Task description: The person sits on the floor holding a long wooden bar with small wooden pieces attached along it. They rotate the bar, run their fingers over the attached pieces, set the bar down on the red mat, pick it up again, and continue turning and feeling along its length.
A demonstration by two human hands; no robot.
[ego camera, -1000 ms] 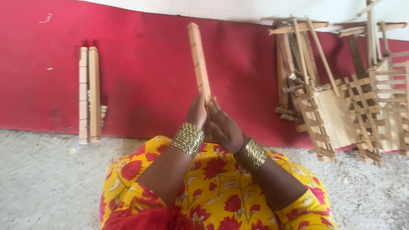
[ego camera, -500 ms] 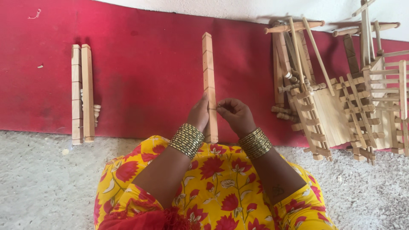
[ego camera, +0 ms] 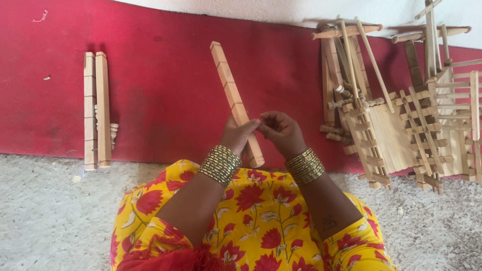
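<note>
Head view: bare red mat flanks the notched wooden bar; left hand and right hand pinch it, fingers together.

My left hand hides part of the long notched pale wooden bar. The stacked light wooden slatted frames run off the right edge; my elbows leave the bottom.

Notched wooden bar — long, pale, square-sectioned, cut by evenly spaced grooves; lies tilted over the red mat, near end at the lap — held.
</note>
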